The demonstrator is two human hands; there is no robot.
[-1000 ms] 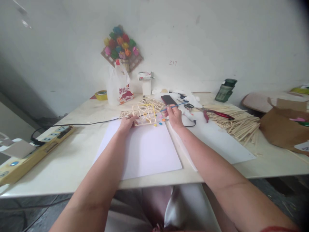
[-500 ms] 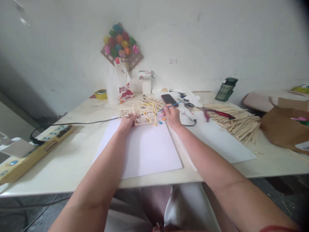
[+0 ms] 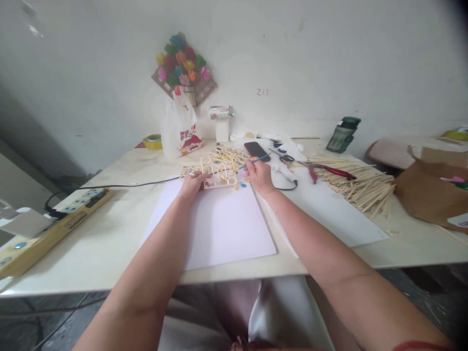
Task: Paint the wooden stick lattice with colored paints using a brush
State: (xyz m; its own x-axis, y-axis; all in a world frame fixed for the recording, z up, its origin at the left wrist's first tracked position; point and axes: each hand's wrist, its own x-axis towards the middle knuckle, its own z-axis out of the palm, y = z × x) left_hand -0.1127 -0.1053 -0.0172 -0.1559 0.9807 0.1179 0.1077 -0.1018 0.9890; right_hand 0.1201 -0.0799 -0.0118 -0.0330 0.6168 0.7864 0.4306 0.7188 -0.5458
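Observation:
My left hand grips the left edge of a small wooden stick lattice, which is held above the far part of a white paper sheet. Part of the lattice is yellow. In my right hand is a thin blue brush, its tip pointing left at the lattice's right side. Small blobs of coloured paint lie between the lattice and my right hand. Behind the lattice are more joined wooden sticks.
To the right lie a phone, scissors, a white glue gun, red-handled pliers and loose sticks. A green bottle stands behind. At left are a power strip, tape and a plastic bag.
The brush tip has shifted slightly at the lattice's right side. Both hands keep nearly the same place and grip.

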